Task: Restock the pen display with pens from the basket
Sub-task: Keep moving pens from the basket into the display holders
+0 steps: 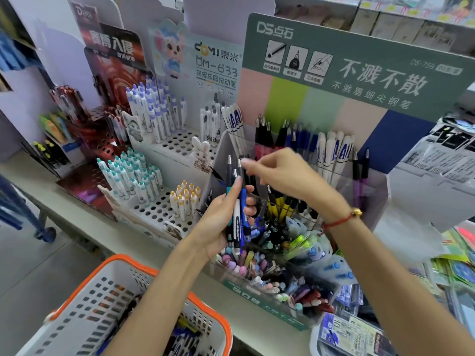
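A small bundle of slim blue, white and black plastic pens is held upright in the clamped grip of the left hand at the frame centre, before the clear acrylic pen display. One pen top seems to be pinched by the right hand, though blur hides it. The pens are judged light, stiff and smooth; each is best taken near its top. The orange-rimmed white basket stands at the lower left.

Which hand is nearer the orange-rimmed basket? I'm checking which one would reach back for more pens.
Left. The left hand holds a bunch of pens above and just right of the basket; the right hand is higher and further right, over the display.
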A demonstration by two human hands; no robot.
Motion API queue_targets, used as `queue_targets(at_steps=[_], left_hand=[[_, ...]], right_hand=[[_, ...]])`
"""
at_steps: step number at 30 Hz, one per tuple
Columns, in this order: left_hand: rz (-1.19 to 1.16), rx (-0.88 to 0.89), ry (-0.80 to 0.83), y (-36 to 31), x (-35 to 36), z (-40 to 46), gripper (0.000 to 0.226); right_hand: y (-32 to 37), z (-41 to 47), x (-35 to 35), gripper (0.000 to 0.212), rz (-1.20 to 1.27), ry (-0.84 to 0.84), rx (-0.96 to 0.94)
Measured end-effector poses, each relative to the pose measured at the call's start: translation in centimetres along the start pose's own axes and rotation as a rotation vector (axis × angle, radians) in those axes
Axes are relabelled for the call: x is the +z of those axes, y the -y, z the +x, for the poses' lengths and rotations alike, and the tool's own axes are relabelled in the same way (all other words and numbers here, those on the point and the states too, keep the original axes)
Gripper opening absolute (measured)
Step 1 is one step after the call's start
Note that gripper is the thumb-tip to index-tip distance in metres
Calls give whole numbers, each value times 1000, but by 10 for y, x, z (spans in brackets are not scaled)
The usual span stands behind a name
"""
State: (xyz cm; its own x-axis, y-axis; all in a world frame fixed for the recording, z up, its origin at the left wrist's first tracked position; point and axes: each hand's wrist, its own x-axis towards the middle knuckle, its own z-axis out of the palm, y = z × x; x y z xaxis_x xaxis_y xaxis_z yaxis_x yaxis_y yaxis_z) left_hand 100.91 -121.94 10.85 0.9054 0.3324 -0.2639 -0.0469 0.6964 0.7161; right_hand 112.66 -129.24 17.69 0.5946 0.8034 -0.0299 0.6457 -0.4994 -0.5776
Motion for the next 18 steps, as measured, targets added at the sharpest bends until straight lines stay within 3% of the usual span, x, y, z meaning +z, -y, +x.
queue_targets(at_steps=[5, 8, 13, 18], left_hand=[[93, 18, -9, 7, 1, -2, 32], [122, 4, -75, 10, -1, 0, 29], [40, -13, -251, 15, -11, 2, 22], [2, 50, -386, 14, -28, 0, 20]], right_hand=[[-20, -6, 19, 24, 231, -33, 21], [-31, -13, 25, 21, 395, -92, 82], [-43, -25, 13, 9, 776, -369, 157], [-38, -28, 13, 12, 731, -601, -29]])
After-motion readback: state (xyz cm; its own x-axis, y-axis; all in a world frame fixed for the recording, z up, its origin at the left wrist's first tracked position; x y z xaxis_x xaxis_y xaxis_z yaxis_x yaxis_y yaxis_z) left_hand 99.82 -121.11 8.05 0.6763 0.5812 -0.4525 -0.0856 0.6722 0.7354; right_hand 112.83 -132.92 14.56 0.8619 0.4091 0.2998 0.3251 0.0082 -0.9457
